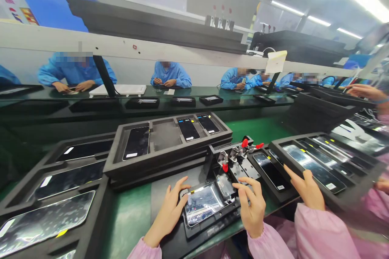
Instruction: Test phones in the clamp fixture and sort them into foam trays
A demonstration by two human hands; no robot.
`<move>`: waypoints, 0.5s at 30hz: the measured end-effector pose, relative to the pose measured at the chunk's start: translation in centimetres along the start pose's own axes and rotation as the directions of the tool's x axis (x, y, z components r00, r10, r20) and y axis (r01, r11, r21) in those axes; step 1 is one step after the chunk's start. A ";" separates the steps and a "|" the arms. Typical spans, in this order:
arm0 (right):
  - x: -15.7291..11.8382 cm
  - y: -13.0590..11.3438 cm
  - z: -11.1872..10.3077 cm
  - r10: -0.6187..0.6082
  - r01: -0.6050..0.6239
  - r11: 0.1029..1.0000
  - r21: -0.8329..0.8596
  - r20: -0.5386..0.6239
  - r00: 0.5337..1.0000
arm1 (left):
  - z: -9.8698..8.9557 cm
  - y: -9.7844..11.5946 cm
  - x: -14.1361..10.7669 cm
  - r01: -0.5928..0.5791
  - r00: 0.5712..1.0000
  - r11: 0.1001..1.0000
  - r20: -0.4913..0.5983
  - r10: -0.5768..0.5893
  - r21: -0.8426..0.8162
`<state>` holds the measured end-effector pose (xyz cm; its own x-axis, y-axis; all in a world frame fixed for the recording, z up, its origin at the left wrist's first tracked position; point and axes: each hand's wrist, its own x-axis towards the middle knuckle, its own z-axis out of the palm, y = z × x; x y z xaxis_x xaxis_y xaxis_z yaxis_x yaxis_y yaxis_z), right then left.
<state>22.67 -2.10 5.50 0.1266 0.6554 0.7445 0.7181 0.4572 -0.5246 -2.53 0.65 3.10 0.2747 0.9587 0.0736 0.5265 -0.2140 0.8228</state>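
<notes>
A phone screen (204,204) with a glossy, reflective face lies in a black fixture (212,223) in front of me. My left hand (170,207) is at its left edge, thumb and fingertips touching or almost touching the corner, fingers apart. On the other side, my right hand (253,204) hovers by the clear block (225,186) of the fixture, with its fingers loosely stretched and nothing visible in them. Behind the screen stand metal toggle clamps (234,154) with red handles. Whether my right fingertips touch the fixture, I cannot make out.
A foam tray (165,158) with several phone screens stands behind the fixture. Another foam tray (100,206) is at left, a third (361,178) at right. A co-worker's hand (308,190) reaches in close on the right, near a dark phone (270,171). People in blue sit opposite.
</notes>
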 end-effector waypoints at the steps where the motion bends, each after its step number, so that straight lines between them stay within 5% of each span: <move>1: 0.1 -0.1 0.1 0.013 -0.013 1.000 0.003 0.001 1.000 | 0.1 0.0 0.0 0.001 1.000 1.000 0.000 -0.001 0.004; 11: 0.7 -0.5 0.5 -0.017 0.016 0.999 0.031 0.013 1.000 | 0.5 -0.4 0.1 -0.011 1.000 1.000 0.003 0.011 0.026; 15: 4.2 -2.0 -1.0 -0.052 0.059 0.998 0.033 -0.185 0.981 | 0.3 -0.2 0.1 0.016 1.000 0.999 -0.004 -0.016 -0.029</move>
<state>22.44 -0.87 10.15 0.2138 0.5084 0.8342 0.7010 0.5148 -0.4935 -2.41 0.72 2.75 0.2632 0.9627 0.0628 0.5071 -0.1934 0.8399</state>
